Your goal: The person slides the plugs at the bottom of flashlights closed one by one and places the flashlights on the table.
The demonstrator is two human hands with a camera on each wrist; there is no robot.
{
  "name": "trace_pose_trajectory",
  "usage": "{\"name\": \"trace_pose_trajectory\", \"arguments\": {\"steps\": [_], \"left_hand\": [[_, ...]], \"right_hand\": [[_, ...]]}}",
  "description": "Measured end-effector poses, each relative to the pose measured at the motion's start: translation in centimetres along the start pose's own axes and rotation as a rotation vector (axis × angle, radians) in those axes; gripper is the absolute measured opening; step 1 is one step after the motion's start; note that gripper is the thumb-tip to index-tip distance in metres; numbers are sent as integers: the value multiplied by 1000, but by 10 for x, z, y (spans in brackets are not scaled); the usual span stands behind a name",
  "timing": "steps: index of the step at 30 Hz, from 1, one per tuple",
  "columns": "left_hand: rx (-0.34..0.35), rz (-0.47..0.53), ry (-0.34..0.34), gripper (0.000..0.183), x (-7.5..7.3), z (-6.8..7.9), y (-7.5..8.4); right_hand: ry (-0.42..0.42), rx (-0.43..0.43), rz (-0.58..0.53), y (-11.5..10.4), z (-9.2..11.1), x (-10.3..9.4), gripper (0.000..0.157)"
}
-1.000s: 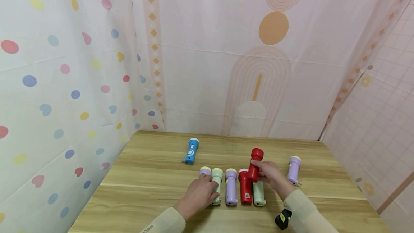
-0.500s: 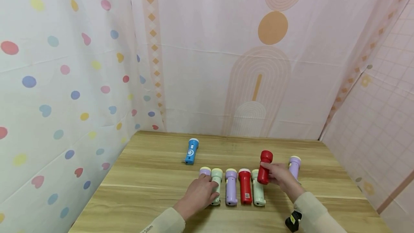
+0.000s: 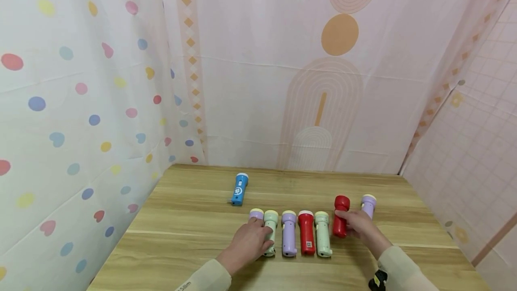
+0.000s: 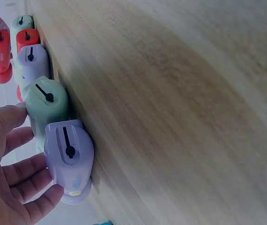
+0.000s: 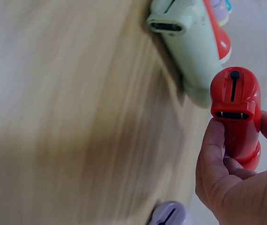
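We've a blue torch (image 3: 239, 191) out left, the left hand (image 3: 248, 240), fingers loosely spread, touching first lilac (image 3: 256, 213) and first green (image 3: 271, 217), then second lilac (image 3: 289, 235), first red (image 3: 307, 232), second green (image 3: 322, 235), and second red (image 3: 341, 226) pinched in the right hand (image 3: 361, 226), just left of last lilac (image 3: 368, 205).

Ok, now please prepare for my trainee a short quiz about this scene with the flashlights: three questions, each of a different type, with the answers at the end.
1. What colour is the flashlight in the right hand? A) blue B) green C) red
2. True or false: the blue flashlight touches the left hand.
3. Fill in, from the head view: the red flashlight with the square label has a ___ flashlight on its left and a ___ flashlight on its right.

Key:
1. C.
2. False; the blue flashlight lies apart, farther back.
3. Purple flashlight; light green flashlight.
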State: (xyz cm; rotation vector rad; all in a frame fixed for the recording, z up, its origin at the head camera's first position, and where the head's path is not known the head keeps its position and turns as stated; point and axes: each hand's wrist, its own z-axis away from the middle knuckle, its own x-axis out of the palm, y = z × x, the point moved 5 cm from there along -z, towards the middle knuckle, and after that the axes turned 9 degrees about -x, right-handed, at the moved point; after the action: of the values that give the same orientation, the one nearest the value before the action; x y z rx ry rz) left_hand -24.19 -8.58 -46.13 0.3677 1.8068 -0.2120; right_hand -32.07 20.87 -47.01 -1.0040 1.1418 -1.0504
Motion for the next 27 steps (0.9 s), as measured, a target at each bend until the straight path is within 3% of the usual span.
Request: {"name": "trace_pose_trajectory", "arguments": {"steps": [12,18,27], "left_hand": [[6,4,7,19,0,0,-1],[6,-1,15,19,1,0,-1],[6,-5,11,20,0,1,-2]], "right_hand": [[20,49,230,17,9,-11,28],[31,19,269,24,12,-9,23],[35,30,233,29,13,-2,26]]}}
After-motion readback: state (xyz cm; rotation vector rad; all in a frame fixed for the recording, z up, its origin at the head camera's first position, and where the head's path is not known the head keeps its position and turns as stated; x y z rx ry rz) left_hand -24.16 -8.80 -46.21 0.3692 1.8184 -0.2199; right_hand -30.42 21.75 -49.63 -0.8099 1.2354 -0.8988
